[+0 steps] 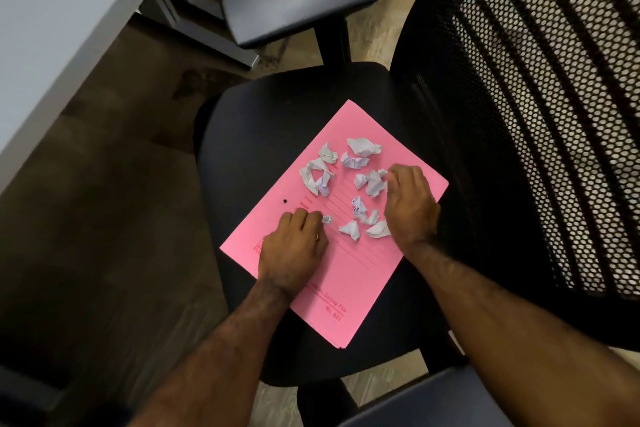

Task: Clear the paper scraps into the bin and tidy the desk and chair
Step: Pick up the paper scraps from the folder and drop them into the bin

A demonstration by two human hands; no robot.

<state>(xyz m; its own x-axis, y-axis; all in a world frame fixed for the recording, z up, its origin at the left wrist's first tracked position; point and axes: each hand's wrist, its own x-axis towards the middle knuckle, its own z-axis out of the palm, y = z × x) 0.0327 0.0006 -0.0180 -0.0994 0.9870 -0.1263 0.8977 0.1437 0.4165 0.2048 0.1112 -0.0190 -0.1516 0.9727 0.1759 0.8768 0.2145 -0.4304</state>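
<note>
A flat pink folder (349, 274) with red print lies on the chair's (249, 156) smooth black seat, before its perforated mesh back. Crumpled white scraps (372, 180) are scattered over it. The left hand (294, 246) curls, pinching a tiny scrap; the right hand (410, 204) curls, fingertips touching another.

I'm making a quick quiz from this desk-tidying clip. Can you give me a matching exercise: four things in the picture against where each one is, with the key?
Things:
1. pink folder
2. paper scraps
3. left hand
4. armrest

Places:
A. lying crumpled on top of the folder
B. beside the seat, on the side towards the white desk
C. flat on the black chair seat
D. knuckles up on the folder, fingertips at a small scrap

Pairs: 1-C, 2-A, 3-D, 4-B
</note>
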